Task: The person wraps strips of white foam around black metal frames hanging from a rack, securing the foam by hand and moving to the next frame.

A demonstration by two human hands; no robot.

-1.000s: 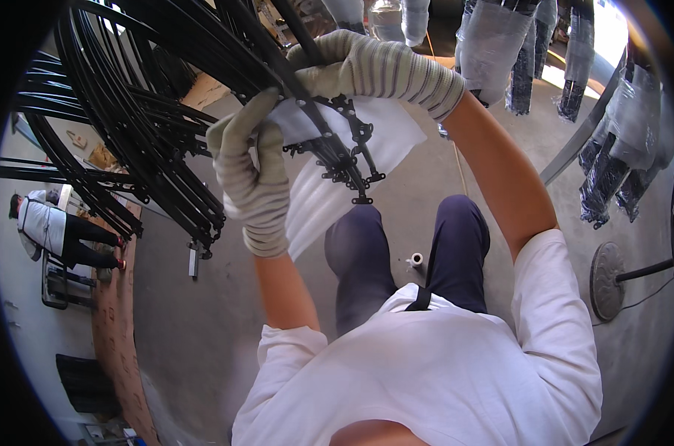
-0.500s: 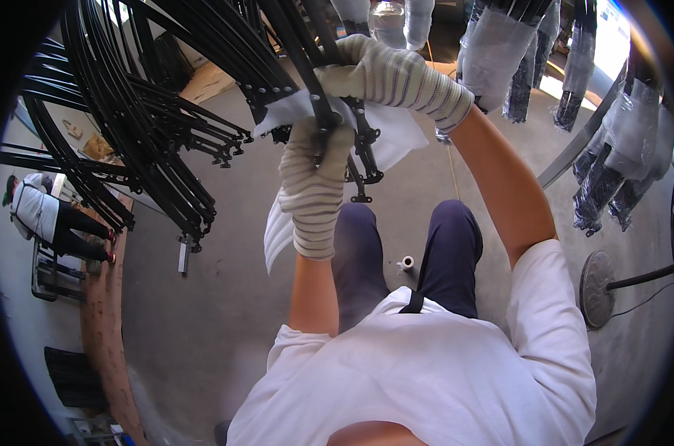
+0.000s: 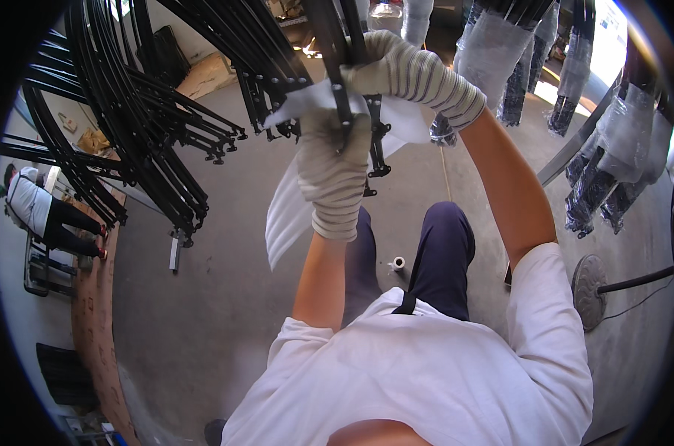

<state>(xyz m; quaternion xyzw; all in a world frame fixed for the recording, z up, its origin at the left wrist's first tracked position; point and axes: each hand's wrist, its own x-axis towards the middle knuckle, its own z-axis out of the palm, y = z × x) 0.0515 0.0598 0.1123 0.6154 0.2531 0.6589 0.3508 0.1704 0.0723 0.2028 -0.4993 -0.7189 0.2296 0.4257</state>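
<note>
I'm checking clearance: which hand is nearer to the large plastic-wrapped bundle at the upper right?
Right. The right hand is just left of the plastic-wrapped bundle; the left hand is farther left and lower in view, on a black bar.

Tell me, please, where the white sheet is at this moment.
In the head view, the white sheet is mostly above the centre, against the black bars, at the left hand; a loose part hangs left of that wrist.
</note>
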